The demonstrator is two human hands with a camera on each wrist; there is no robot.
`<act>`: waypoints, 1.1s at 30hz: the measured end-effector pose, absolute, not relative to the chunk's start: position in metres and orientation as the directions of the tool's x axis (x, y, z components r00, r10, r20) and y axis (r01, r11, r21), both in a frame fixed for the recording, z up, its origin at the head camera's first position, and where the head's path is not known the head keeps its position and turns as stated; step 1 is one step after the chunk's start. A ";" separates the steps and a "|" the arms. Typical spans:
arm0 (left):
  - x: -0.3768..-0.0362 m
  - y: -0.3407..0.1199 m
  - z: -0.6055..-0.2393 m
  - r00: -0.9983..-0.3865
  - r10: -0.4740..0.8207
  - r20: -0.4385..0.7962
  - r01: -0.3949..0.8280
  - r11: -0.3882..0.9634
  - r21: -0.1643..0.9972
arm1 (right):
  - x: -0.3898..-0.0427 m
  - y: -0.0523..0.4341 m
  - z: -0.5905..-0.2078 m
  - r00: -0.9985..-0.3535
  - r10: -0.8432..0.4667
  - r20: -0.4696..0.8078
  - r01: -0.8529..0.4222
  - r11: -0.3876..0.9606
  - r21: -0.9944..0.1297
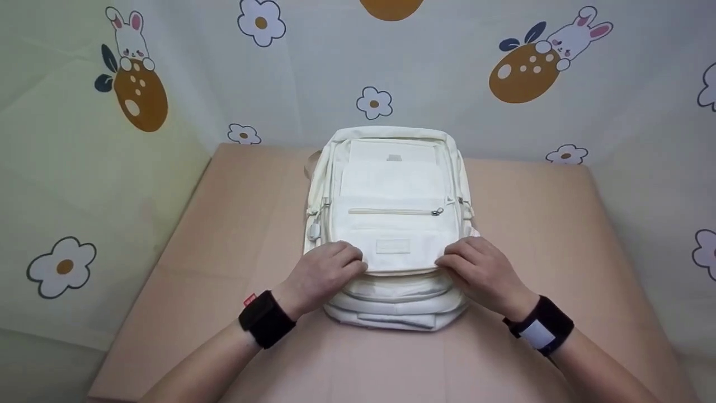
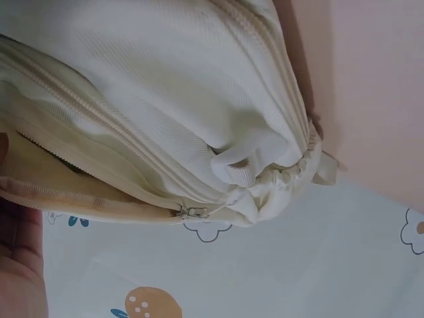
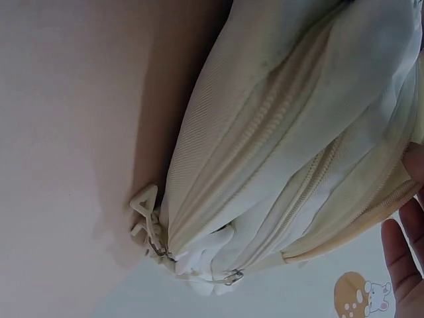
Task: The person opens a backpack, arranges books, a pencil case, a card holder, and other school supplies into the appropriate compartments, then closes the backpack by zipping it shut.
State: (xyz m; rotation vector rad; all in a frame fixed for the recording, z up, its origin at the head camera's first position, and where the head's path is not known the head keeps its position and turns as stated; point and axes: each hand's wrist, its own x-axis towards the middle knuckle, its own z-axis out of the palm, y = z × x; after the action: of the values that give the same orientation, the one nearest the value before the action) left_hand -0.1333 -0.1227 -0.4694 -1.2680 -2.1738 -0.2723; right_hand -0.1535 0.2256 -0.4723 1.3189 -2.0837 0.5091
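Observation:
A cream-white backpack point(image 1: 400, 131) lies on the table, its front panel point(image 1: 391, 229) bearing a short zipper point(image 1: 391, 211) and a rectangular label patch point(image 1: 393, 246). My left hand point(image 1: 330, 271) pinches the panel's near edge at the left. At the right end of that edge, my right hand point(image 1: 484, 271) grips it the same way. Both wrist views show the edge parted from the bag along an undone zipper, with a zipper pull point(image 2: 192, 212) at one end in the left wrist view and another pull point(image 3: 233, 277) in the right wrist view.
The table point(image 1: 531, 224) has a pinkish-tan top, with bare surface on both sides of the bag. Patterned cloth point(image 1: 313, 73) with bunnies and flowers hangs behind and at the sides. A light buckle point(image 3: 144, 200) sticks out from the bag's side.

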 end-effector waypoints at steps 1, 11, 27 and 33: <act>-0.133 -0.123 -0.470 -0.370 0.726 0.579 0.845 0.522 -0.116 | -0.153 0.226 -0.473 -0.317 -0.669 0.672 -0.903 0.429 0.002; -0.131 -0.126 -0.477 -0.385 0.727 0.569 0.853 0.516 -0.082 | -0.152 0.227 -0.476 -0.323 -0.681 0.658 -0.907 0.420 -0.011; -0.131 -0.128 -0.485 -0.378 0.784 0.492 0.833 0.521 -0.190 | -0.149 0.225 -0.479 -0.359 -0.701 0.616 -0.896 0.444 -0.018; -0.129 -0.127 -0.484 -0.401 0.789 0.465 0.830 0.528 -0.180 | -0.149 0.225 -0.480 -0.359 -0.714 0.602 -0.897 0.443 -0.009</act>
State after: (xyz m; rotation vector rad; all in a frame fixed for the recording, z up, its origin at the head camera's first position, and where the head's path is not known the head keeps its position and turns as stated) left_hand -0.1294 -0.1271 -0.4842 -1.3155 -2.2704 -0.1090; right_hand -0.1489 0.2251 -0.4803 1.3475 -2.1758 0.4618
